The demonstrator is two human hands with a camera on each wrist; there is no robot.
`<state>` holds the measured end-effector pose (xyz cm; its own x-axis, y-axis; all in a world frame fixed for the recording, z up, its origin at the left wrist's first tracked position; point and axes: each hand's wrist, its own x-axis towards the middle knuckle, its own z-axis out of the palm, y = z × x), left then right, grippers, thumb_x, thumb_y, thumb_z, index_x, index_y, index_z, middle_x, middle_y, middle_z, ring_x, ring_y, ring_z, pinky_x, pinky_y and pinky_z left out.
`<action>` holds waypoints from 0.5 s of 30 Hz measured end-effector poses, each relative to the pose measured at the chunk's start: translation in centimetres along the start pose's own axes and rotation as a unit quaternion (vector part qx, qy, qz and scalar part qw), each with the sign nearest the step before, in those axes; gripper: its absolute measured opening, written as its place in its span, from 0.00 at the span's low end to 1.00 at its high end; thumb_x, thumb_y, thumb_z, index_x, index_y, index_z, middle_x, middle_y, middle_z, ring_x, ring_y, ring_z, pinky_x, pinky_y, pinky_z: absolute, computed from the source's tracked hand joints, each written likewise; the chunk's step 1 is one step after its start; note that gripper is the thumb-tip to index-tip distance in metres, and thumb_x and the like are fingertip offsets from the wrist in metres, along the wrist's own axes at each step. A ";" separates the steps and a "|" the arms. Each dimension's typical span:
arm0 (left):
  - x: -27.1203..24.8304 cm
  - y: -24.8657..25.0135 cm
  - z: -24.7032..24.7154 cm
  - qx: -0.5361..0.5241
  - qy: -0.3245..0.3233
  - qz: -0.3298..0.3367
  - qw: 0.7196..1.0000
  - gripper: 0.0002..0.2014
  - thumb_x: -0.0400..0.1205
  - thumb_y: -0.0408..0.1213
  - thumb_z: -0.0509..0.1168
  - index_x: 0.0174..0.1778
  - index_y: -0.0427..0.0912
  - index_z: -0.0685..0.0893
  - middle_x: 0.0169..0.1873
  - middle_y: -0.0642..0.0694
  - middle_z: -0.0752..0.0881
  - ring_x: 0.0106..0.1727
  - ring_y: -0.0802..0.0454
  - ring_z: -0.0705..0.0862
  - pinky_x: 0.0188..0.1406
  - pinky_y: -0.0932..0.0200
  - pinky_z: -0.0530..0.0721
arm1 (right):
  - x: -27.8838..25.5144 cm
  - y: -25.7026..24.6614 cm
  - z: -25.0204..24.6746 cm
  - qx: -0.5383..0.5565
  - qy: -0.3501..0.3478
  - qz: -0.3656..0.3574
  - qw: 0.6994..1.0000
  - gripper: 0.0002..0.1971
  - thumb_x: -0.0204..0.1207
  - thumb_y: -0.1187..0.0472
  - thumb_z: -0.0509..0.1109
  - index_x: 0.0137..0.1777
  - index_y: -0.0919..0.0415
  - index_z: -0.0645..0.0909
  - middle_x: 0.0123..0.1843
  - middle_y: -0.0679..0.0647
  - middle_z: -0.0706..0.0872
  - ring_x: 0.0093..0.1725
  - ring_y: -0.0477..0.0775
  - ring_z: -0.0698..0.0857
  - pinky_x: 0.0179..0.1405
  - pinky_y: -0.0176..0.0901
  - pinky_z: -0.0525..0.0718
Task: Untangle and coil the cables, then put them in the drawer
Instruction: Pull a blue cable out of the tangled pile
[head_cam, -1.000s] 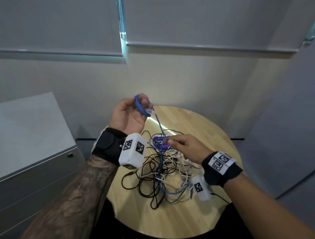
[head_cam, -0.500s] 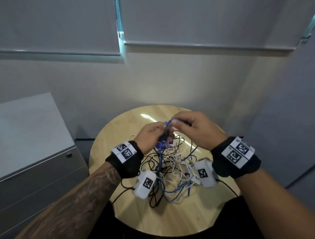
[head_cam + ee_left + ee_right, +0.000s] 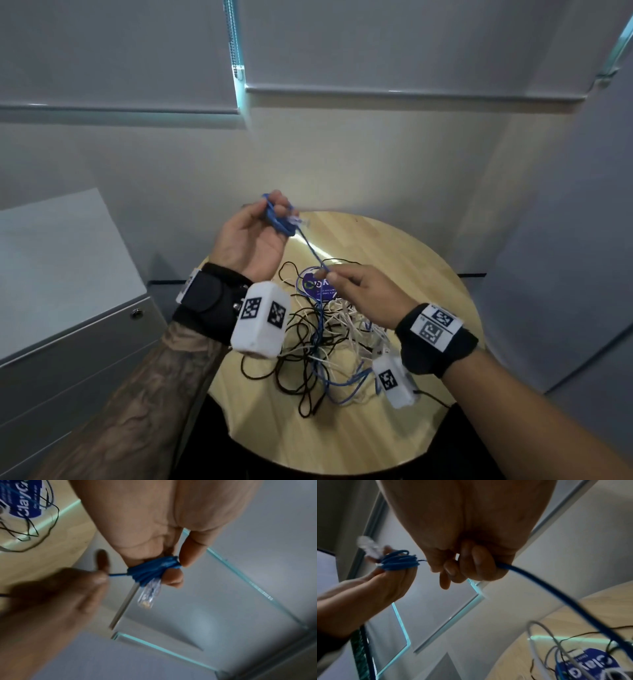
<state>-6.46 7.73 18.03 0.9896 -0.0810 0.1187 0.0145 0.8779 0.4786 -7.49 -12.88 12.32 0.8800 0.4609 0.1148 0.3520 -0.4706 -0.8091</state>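
My left hand [image 3: 270,219] is raised above the round wooden table [image 3: 411,246], palm toward me, with several turns of a blue network cable [image 3: 310,248] wound round its fingers [image 3: 173,578]. The coil [image 3: 152,570] is pinned by the thumb, and the cable's clear plug [image 3: 148,596] sticks out beside it. Lower and to the right, my right hand [image 3: 330,275] pinches the same blue cable [image 3: 556,595], which runs taut between the hands. Below them lies a tangle of black, white and blue cables [image 3: 325,342]. The grey drawer cabinet [image 3: 68,342] stands at the left, closed.
A blue round label [image 3: 317,286] lies on the table under the tangle. A wall with lowered blinds [image 3: 376,51] rises behind the table. A grey partition [image 3: 575,240] stands at the right.
The hands were together over the tangle half a second ago. Now the left hand has lifted up and left with the coil, and the right hand has dropped along the blue cable.
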 end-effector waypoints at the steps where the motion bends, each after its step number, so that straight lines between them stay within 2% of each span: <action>1: 0.7 0.4 -0.7 0.003 0.022 0.031 0.999 0.06 0.80 0.29 0.57 0.44 0.35 0.79 0.36 0.43 0.84 0.33 0.55 0.84 0.60 0.56 0.81 | -0.3 0.3 0.3 0.001 -0.014 0.005 1.000 0.14 0.88 0.55 0.63 0.67 0.52 0.87 0.49 0.31 0.88 0.46 0.22 0.82 0.45 0.19 0.74; 2: 1.5 0.6 -1.6 0.019 0.050 0.058 0.997 0.07 0.83 0.29 0.56 0.44 0.35 0.79 0.36 0.43 0.85 0.34 0.55 0.84 0.64 0.56 0.78 | -0.6 0.5 0.6 0.002 -0.032 0.013 0.999 0.14 0.88 0.57 0.63 0.67 0.54 0.86 0.42 0.28 0.87 0.41 0.22 0.82 0.41 0.18 0.74; 3: 2.2 0.7 -2.7 0.059 0.075 0.085 0.992 0.09 0.85 0.29 0.55 0.44 0.36 0.80 0.36 0.43 0.85 0.34 0.54 0.85 0.63 0.56 0.78 | -0.8 0.7 0.8 0.000 -0.051 0.023 0.998 0.13 0.88 0.58 0.63 0.67 0.55 0.86 0.35 0.26 0.85 0.35 0.25 0.82 0.39 0.20 0.74; 4: 2.8 0.5 -3.8 0.136 0.097 0.115 0.979 0.11 0.86 0.30 0.55 0.43 0.38 0.82 0.36 0.44 0.85 0.35 0.54 0.84 0.58 0.56 0.80 | -1.1 0.8 1.0 -0.004 -0.067 0.026 0.997 0.13 0.88 0.58 0.63 0.66 0.54 0.86 0.30 0.27 0.83 0.31 0.30 0.80 0.37 0.25 0.77; 5: 3.1 0.0 -4.8 0.245 0.110 0.146 0.952 0.12 0.86 0.32 0.58 0.41 0.42 0.85 0.35 0.46 0.85 0.36 0.52 0.84 0.52 0.54 0.81 | -1.1 0.8 1.0 -0.008 -0.072 0.024 0.997 0.12 0.88 0.58 0.64 0.64 0.53 0.87 0.29 0.29 0.83 0.29 0.34 0.79 0.36 0.31 0.79; 7: 3.0 -1.5 -6.9 0.479 0.097 0.174 0.855 0.10 0.81 0.38 0.62 0.39 0.49 0.88 0.35 0.50 0.88 0.40 0.49 0.85 0.52 0.46 0.84 | -1.0 0.5 0.4 -0.030 -0.047 0.000 0.998 0.11 0.87 0.55 0.66 0.60 0.52 0.89 0.37 0.36 0.88 0.34 0.39 0.83 0.38 0.42 0.84; 8: 2.5 -2.3 -7.5 0.564 0.071 0.157 0.808 0.09 0.80 0.40 0.63 0.39 0.50 0.88 0.36 0.51 0.89 0.42 0.49 0.86 0.55 0.42 0.86 | -0.7 0.5 -0.1 -0.040 -0.017 -0.012 0.999 0.10 0.86 0.54 0.67 0.59 0.52 0.89 0.43 0.42 0.91 0.41 0.44 0.87 0.44 0.48 0.87; 9: 2.0 -3.2 -8.0 0.618 0.037 0.121 0.776 0.08 0.79 0.42 0.63 0.39 0.50 0.87 0.37 0.51 0.89 0.42 0.49 0.87 0.55 0.40 0.86 | -0.4 0.4 -0.7 -0.038 0.021 -0.017 0.999 0.10 0.85 0.53 0.68 0.58 0.52 0.90 0.47 0.47 0.92 0.47 0.48 0.89 0.50 0.51 0.88; 10: 1.3 -4.0 -8.1 0.656 0.004 0.082 0.750 0.09 0.79 0.47 0.62 0.39 0.49 0.86 0.37 0.50 0.88 0.42 0.49 0.86 0.54 0.39 0.86 | -0.1 0.4 -1.4 -0.028 0.055 -0.021 0.998 0.10 0.85 0.54 0.69 0.57 0.53 0.90 0.49 0.49 0.93 0.50 0.49 0.89 0.54 0.51 0.87; 12: -0.1 -5.6 -7.7 0.707 -0.068 0.020 0.703 0.17 0.80 0.57 0.60 0.39 0.46 0.83 0.34 0.48 0.84 0.38 0.49 0.83 0.49 0.43 0.84 | 0.5 0.6 -2.5 -0.018 0.094 -0.034 0.995 0.08 0.84 0.57 0.70 0.55 0.55 0.91 0.49 0.47 0.93 0.51 0.47 0.89 0.55 0.46 0.86; 14: -0.9 -6.4 -6.3 0.748 -0.128 -0.005 0.652 0.17 0.84 0.55 0.59 0.37 0.46 0.80 0.32 0.49 0.81 0.34 0.53 0.78 0.41 0.51 0.80 | 1.0 0.8 -3.1 -0.005 0.114 -0.049 0.992 0.07 0.83 0.59 0.71 0.53 0.56 0.91 0.47 0.46 0.93 0.48 0.43 0.88 0.51 0.36 0.84; 15: -1.0 -6.4 -5.6 0.750 -0.137 -0.003 0.647 0.17 0.86 0.51 0.59 0.36 0.45 0.79 0.31 0.50 0.80 0.32 0.54 0.77 0.38 0.55 0.78 | 1.2 0.9 -3.1 0.014 0.125 -0.053 0.991 0.07 0.83 0.60 0.72 0.52 0.58 0.91 0.46 0.45 0.92 0.45 0.40 0.87 0.49 0.32 0.82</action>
<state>-6.70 4.87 9.96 0.9247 -0.3435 0.1643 -0.3402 -0.5515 0.7617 -5.14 -15.11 13.55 0.8915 0.3034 0.3363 0.4404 -0.4069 -0.8003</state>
